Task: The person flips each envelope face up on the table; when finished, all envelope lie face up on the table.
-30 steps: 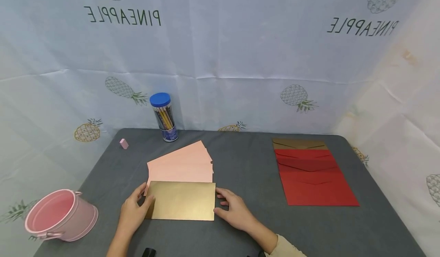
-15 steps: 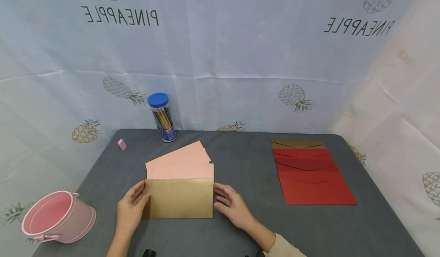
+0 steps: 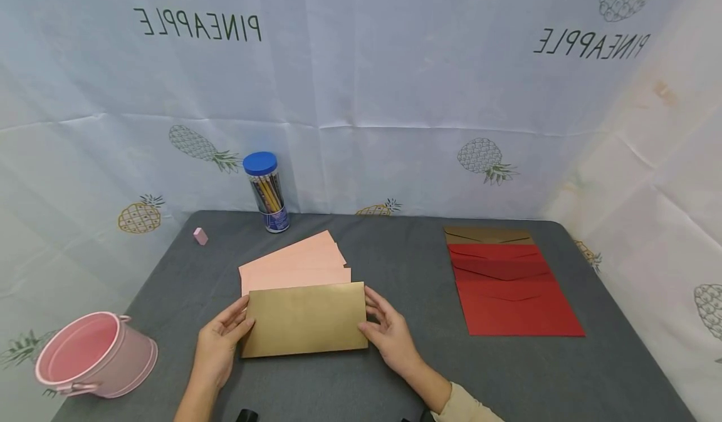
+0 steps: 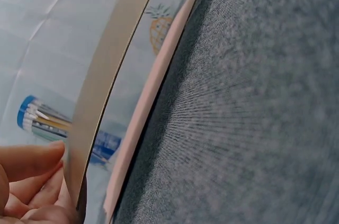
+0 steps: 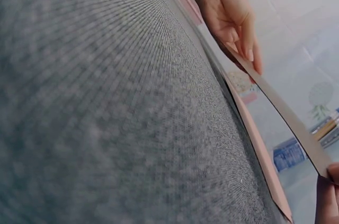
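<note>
Head view: gold envelope point(image 3: 305, 319) lifted just above grey worktop point(image 3: 406, 372), overlapping pink envelopes point(image 3: 293, 265), left hand point(image 3: 217, 347) pinching its left edge, right hand point(image 3: 389, 334) pinching its right edge; left wrist view: envelope edge-on, fingers point(image 4: 32, 160) against it; right wrist view: fingertip point(image 5: 329, 173) at its corner.

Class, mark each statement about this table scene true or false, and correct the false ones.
1. Both hands hold the gold envelope. True: left hand and right hand grip its short ends.
2. The pink bucket sits beside the red envelopes. False: it is at the table's far left corner.
3. The pencil jar has a blue lid. True.
4. The pink sheets lie on top of the gold envelope. False: they lie behind it.
</note>
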Tool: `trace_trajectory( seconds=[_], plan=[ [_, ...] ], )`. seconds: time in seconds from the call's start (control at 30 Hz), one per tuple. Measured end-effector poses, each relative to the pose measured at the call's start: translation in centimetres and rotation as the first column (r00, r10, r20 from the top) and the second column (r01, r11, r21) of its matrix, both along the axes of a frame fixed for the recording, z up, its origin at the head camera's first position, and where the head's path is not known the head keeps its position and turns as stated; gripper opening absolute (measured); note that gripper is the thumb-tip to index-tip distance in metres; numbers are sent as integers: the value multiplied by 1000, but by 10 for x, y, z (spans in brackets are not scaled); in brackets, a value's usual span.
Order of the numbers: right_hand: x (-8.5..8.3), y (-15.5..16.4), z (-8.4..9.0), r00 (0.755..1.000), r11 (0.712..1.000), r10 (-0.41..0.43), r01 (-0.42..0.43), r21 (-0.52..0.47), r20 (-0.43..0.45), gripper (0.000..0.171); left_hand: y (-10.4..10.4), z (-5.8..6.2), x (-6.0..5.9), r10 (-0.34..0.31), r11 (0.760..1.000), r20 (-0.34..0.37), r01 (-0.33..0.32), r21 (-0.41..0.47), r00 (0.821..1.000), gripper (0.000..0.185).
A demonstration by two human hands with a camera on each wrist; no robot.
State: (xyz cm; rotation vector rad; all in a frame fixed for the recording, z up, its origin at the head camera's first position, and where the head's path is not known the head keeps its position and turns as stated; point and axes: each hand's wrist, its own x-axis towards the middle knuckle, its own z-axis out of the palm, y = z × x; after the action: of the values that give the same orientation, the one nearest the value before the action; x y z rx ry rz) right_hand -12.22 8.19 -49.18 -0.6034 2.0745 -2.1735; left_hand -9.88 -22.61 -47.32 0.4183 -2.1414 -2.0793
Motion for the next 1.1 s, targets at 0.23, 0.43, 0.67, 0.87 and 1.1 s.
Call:
trace_trajectory(
  seconds=[0.23, 0.43, 0.67, 0.87, 1.1],
  plan=[
    [-1, 5, 4, 1000, 999, -16, 16, -41, -5, 66, -5, -4, 1, -156, 970, -192, 187, 158, 969, 59],
    [-7, 12, 9, 1000, 998, -27, 28, -48, 8, 65, -2, 0, -1, -179, 953, -222, 225, 202, 958, 60],
    [-22, 31, 25, 998, 996, -56, 59, -65, 39, 66, 18, 17, -20, -188, 951, -254, 240, 195, 949, 60],
    [-33, 46, 46, 991, 986, -128, 121, -116, -47, 61, 44, 30, -49, -121, 977, -200, 153, 149, 972, 54],
    [-31, 50, 80, 921, 925, -378, 371, -86, -93, 52, 100, 57, -64, -16, 999, -366, 28, 26, 931, 51]
  ],
)
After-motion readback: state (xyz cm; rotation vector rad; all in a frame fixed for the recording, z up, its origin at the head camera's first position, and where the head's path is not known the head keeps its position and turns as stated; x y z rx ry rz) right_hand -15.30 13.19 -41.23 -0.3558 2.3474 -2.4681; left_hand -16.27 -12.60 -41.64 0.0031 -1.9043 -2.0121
